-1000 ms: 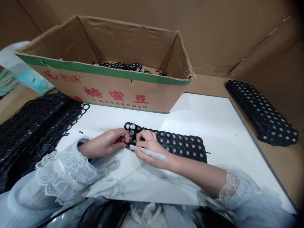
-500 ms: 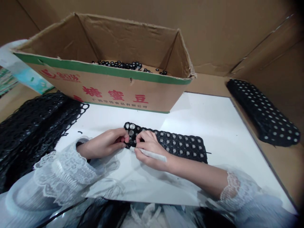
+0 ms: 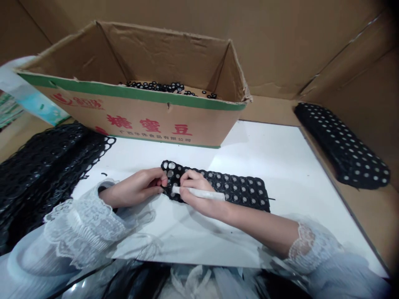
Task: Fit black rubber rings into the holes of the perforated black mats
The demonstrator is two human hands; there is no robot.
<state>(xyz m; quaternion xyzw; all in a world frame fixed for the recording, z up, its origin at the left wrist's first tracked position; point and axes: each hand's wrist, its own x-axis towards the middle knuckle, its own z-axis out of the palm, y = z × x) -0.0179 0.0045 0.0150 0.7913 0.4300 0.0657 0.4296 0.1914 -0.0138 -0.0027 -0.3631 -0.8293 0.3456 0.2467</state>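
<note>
A black rubber sheet with rows of round holes lies on the white board. My left hand pinches its left end between thumb and fingers. My right hand is closed around a white pen-like tool, its tip down on the sheet close to my left fingers. Most rings in the sheet show pale centres. A few holes at the top left corner look larger and open. My right hand covers part of the sheet's middle.
A cardboard box with small black rings inside stands behind the sheet. Left of it is a pile of black perforated sheets. A stack of black dotted sheets lies at the right. The white board lies beneath my hands.
My right hand has shifted slightly, and the tool's tip has moved up from the sheet's lower edge onto the sheet. My left hand keeps its pinch at the left end.
</note>
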